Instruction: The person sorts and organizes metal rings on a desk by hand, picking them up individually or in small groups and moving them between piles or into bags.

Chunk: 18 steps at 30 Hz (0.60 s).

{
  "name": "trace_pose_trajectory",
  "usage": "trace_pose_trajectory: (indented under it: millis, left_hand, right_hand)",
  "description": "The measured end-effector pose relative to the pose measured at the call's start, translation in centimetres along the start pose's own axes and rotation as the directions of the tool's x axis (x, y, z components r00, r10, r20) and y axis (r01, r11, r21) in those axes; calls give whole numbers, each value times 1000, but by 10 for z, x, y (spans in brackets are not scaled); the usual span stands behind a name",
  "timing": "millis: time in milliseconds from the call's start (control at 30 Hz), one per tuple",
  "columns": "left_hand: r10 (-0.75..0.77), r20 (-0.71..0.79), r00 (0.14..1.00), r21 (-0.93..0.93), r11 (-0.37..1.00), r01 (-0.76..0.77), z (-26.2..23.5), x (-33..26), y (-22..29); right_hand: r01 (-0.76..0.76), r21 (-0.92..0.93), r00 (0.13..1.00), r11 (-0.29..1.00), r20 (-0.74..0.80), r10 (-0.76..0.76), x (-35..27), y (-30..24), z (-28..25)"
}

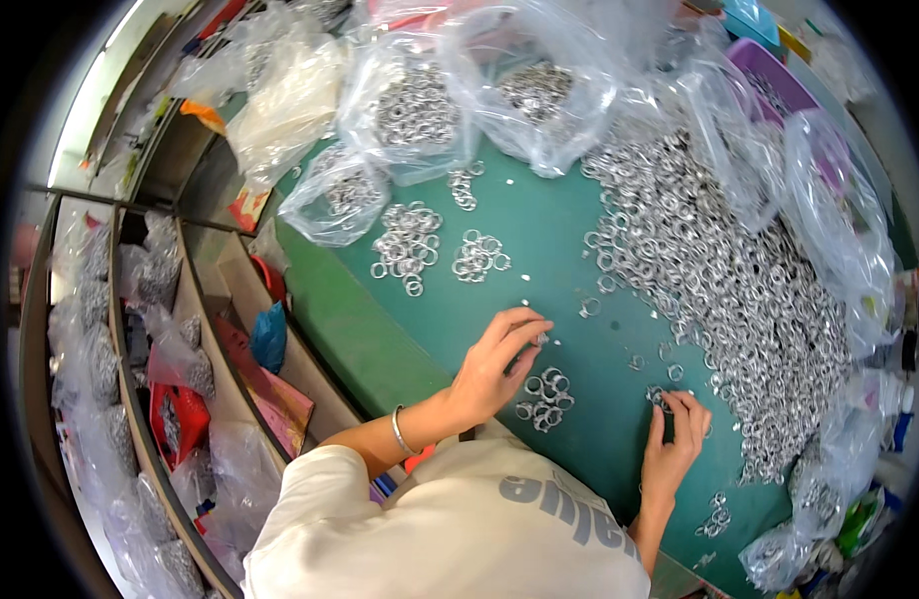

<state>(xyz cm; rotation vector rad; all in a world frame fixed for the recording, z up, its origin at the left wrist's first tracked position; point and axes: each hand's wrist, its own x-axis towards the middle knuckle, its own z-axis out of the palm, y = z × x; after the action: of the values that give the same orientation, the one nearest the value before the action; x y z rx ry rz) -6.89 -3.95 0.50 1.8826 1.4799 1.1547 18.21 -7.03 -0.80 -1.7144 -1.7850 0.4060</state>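
Observation:
My left hand (494,364), with a silver bangle on its wrist, is closed over the middle of the green table, pinching a small silver metal ring (541,339) at its fingertips. Just below it lies a small pile of rings (546,399). Further right, my right hand (677,434) has its thumb and fingers drawn together around another metal ring (659,398), partly hidden by the fingers. Beside that hand spreads a large heap of loose silver rings (724,280). Smaller ring groups (408,243) sit beyond my left hand.
Clear plastic bags of rings (417,115) line the far edge of the green table (420,344). A purple basin (779,75) stands at the far right. On the left, shelf compartments (250,349) hold bagged parts and a red tray (180,424). A few rings (717,514) lie near right.

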Motion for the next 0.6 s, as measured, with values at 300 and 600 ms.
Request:
trace_pose_trajectory:
  millis: [300, 600]
  left_hand:
    - [77, -329, 941, 176, 984, -19, -25, -15, -33]
    - [273, -369, 889, 82, 962, -261, -17, -21, -34]
  right_hand:
    - [-1, 4, 1000, 1000, 19, 1, 1, -9, 1]
    - [4, 16, 999, 1000, 41, -5, -1, -17, 2]
